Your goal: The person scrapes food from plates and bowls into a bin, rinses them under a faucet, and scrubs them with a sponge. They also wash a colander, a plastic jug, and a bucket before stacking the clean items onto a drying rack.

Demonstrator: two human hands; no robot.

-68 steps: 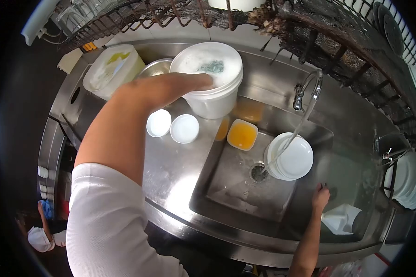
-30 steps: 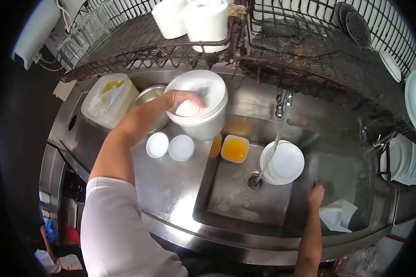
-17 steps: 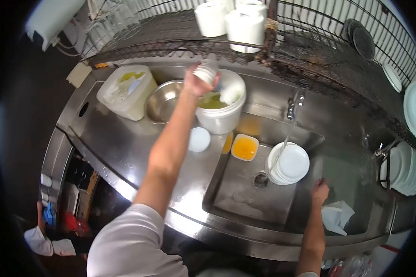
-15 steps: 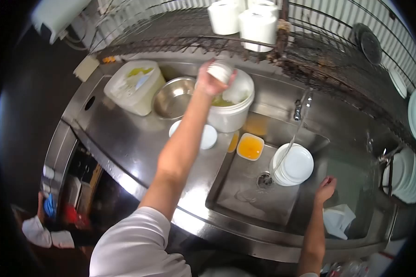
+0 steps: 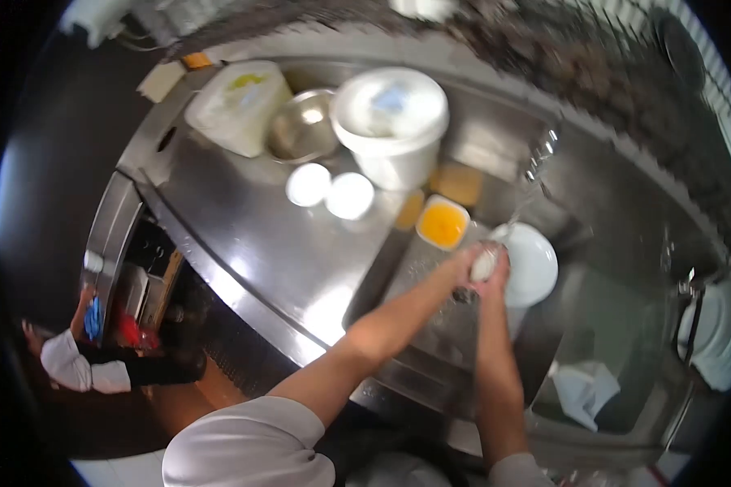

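Note:
My left hand (image 5: pixel 466 261) and my right hand (image 5: pixel 495 280) are together over the sink, closed around a small white dish stack (image 5: pixel 485 265) that is partly hidden by the fingers. Water runs down from the tap (image 5: pixel 542 154) beside them. White plates (image 5: pixel 534 266) lie just to the right of my hands, and a square tub of orange liquid (image 5: pixel 443 223) stands at upper left of them. The drain is partly hidden below my hands.
On the left counter are a white bucket (image 5: pixel 398 150), a metal bowl (image 5: pixel 300 130), a plastic tub (image 5: pixel 240 114) and two white dishes (image 5: pixel 309 185). A white cloth-like item (image 5: pixel 586 394) lies in the right basin. Another person's arm (image 5: pixel 81 312) shows far left. A rack hangs above.
My left hand has moved from above the bucket down to the sink with the small white stack. My right hand has come left from the right basin to meet it. The view has shifted.

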